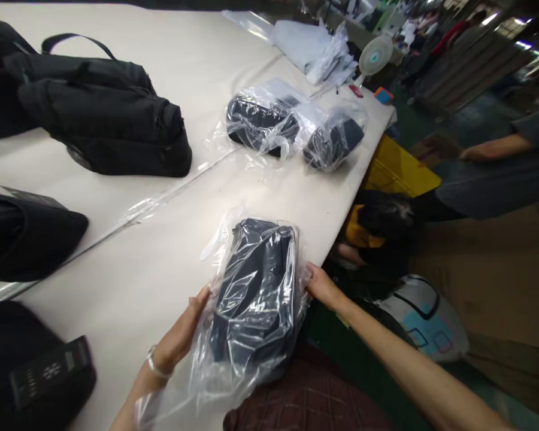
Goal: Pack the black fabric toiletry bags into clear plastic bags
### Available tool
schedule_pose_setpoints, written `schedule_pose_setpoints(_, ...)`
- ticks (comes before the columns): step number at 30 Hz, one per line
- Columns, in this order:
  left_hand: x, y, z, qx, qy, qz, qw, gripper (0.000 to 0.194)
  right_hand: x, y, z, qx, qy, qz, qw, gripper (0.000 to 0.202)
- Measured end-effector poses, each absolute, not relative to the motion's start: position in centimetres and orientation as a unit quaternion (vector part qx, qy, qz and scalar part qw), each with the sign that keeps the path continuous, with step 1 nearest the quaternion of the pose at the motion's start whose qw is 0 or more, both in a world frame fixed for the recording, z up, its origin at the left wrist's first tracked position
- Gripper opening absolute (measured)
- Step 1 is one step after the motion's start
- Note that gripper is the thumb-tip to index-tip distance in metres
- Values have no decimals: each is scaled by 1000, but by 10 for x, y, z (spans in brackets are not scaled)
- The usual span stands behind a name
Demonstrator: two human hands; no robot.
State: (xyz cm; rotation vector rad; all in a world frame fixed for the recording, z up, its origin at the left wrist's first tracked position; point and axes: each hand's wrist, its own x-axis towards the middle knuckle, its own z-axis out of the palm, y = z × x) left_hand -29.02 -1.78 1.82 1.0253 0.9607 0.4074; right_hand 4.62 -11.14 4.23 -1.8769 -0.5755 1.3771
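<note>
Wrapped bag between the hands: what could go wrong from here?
1. The dark bag sits at the edge of the table; it could slide off if released.
2. The right hand seems to pinch only the clear plastic, which might tear.
3. Loose plastic lies by the left hand and could snag on the bracelet.

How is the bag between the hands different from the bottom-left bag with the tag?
The held bag is inside clear plastic; the tagged bag is bare. The left hand and right hand touch the held bag's plastic; neither touches the tagged bag. Both bags look dark.
</note>
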Motion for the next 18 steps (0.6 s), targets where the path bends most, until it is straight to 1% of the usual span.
schedule_pose_setpoints(2,-286,-13,19,373,425,185,804,77,62,-116,44,-730,-165,549,373,26)
schedule_pose_setpoints(4,-287,-9,16,332,416,182,827,76,75,-126,52,-714,-148,571,378,32)
schedule_pose_setpoints(6,-291,-7,15,344,421,175,821,76,82,-138,58,-697,-139,601,366,36)
schedule_pose_setpoints(9,-298,-6,25,429,465,121,764,72,73,-148,53,-672,-155,656,306,46)
schedule_pose_setpoints(10,-298,-6,31,465,474,103,740,67,66,-147,47,-667,-167,667,287,46)
schedule_pose_setpoints(12,-294,-4,44,516,469,90,711,50,49,-144,32,-677,-179,662,267,38)
schedule_pose_setpoints(14,-288,0,53,517,460,115,712,37,36,-140,20,-709,-175,632,260,32)
schedule_pose_setpoints(16,-281,8,52,489,480,151,713,36,32,-139,16,-732,-151,610,262,33)
schedule_pose_setpoints(18,-276,17,42,472,507,172,701,38,36,-142,20,-722,-110,620,285,32)
